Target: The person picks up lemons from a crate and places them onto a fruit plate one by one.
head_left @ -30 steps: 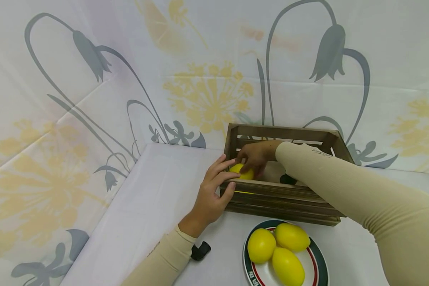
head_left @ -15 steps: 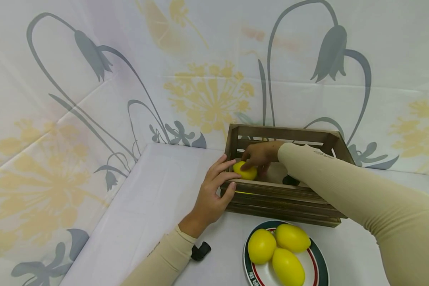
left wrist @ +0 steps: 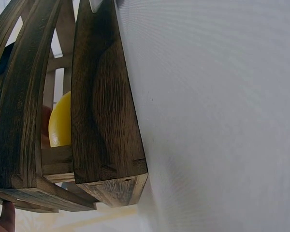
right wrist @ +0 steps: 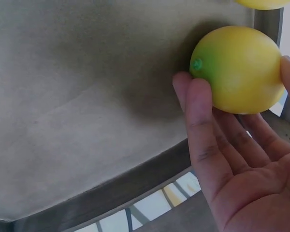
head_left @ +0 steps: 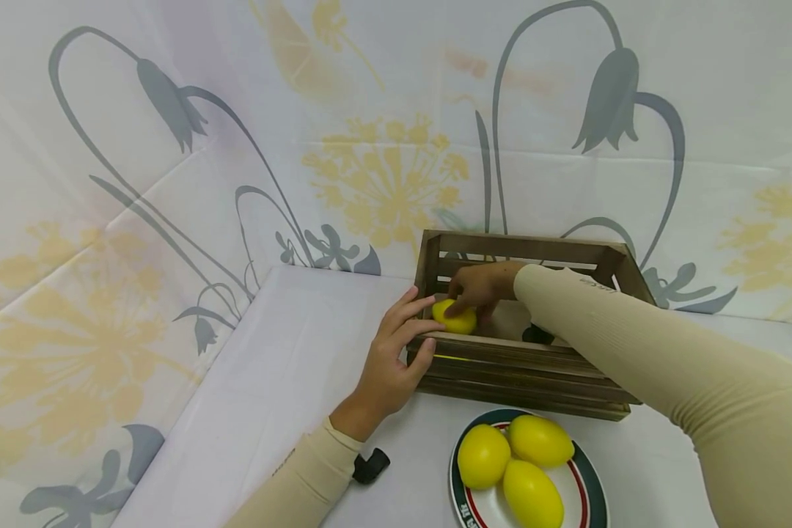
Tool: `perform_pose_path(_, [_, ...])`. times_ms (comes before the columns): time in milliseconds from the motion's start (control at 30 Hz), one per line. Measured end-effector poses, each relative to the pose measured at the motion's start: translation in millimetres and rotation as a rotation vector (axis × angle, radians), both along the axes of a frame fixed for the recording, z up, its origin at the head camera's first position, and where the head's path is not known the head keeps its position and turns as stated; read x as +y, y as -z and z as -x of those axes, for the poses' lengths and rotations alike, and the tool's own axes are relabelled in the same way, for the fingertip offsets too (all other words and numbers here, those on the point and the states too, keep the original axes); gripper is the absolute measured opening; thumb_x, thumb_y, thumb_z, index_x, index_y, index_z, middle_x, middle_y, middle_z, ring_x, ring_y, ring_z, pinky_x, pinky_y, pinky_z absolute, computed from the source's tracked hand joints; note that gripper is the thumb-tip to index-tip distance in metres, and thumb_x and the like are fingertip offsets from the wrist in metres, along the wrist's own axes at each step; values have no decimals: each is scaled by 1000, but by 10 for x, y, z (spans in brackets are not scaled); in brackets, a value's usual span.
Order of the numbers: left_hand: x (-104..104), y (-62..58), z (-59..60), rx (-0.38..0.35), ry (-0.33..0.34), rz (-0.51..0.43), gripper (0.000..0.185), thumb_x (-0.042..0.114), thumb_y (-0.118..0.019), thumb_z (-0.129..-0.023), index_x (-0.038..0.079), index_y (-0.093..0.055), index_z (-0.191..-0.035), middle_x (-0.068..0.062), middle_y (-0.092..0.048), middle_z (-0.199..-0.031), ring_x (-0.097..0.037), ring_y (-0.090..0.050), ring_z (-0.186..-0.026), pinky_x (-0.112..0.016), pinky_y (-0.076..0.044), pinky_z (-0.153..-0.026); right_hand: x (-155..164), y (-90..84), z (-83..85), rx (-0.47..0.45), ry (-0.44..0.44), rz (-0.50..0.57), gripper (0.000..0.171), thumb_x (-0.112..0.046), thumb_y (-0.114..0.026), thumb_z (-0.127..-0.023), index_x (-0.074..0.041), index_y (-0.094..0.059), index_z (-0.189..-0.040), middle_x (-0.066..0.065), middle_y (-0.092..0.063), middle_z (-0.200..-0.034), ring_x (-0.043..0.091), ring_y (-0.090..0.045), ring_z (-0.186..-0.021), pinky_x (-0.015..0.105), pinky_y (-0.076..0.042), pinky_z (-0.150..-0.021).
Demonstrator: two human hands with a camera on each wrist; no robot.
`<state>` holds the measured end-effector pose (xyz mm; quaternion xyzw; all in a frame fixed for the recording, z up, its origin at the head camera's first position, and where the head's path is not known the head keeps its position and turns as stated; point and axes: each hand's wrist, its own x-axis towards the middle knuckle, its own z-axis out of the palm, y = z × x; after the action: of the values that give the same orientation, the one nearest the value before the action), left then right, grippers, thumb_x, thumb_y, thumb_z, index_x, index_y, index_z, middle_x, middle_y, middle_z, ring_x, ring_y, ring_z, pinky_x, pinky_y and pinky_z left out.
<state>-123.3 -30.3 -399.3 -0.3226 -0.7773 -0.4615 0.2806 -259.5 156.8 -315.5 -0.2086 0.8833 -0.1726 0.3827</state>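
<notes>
Change: The lemon [head_left: 455, 317] in the right hand [head_left: 478, 287] has come up a little. A second ago it sat low, half behind the front wall of the crate [head_left: 521, 359]. Now more of it shows over that wall. The left hand [head_left: 396, 352] has not moved.

Right hand: It is inside the crate, at the 9 o'clock end. Its fingers [right wrist: 203, 125] and thumb curl around the lemon [right wrist: 238, 69] and hold it. The lemon has a small green tip.

Left hand: It rests on the outside corner of the crate at 9 o'clock. The fingers lie nearly straight along the top rail and the thumb presses on the front wall.

Where the lemon is: In the crate, at its 9 o'clock end, just beside the left hand's fingertips.

Hard to see: The left wrist view is filled by crate wood [left wrist: 104, 116]. Only a slice of lemon [left wrist: 61, 121] peeks through a gap. The left hand shows there only as one fingertip at the bottom edge. A second yellow thing is cut off at the top of the right wrist view. A dark thing [head_left: 537, 334] in the crate is half hidden by the right sleeve.

Edges and room: The plate [head_left: 584, 480] with three lemons [head_left: 518, 462] sits at 6 o'clock of the crate, near its front wall. The bottom edge cuts the plate off. The white table [head_left: 284, 367] spreads wide at 9 o'clock of the crate. A small black thing [head_left: 370, 465] lies by the left wrist.
</notes>
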Motion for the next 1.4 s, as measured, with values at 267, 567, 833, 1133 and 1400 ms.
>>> perform_pose_path(267, [2,-3,-6,13,-8,8,20,11,-59,-95,12,-68,-113,-8,-53,-145,-27,-33,-150,-44,-31,-123,35,-38,-8,-6,56,64,57,-34,-64,-98,0,-48,-140,16,-54,-131,24,-66,-107,35,-61,-89])
perform_pose_path(567, [-2,-3,10,7,-6,0,19,10,-59,-95,11,-69,-112,-8,-53,-145,-28,-33,-150,-46,-31,-123,86,-189,59,47,-11,84,54,-33,-61,-100,2,-51,-140,17,-60,-127,25,-70,-103,39,-62,-86])
perform_pose_path(833, [5,-4,7,3,-6,-2,19,11,-59,-95,11,-69,-112,-8,-53,-145,-27,-32,-150,-46,-30,-124,163,-338,33,18,54,178,54,-36,-62,-99,-1,-53,-139,16,-59,-132,26,-70,-103,42,-61,-90])
perform_pose_path(1133, [2,13,17,0,-8,-4,20,12,-58,-96,12,-69,-112,-7,-54,-145,-27,-32,-150,-47,-28,-124,199,-480,-6,1,37,212,55,-37,-59,-101,-1,-49,-141,17,-56,-132,24,-68,-105,42,-59,-93])
perform_pose_path(1400, [3,-10,-3,-8,-7,2,21,12,-58,-96,12,-69,-113,-7,-53,-145,-26,-32,-150,-47,-29,-124,224,-579,-44,30,18,212,54,-37,-60,-100,-3,-49,-140,17,-56,-132,25,-69,-105,39,-60,-90])
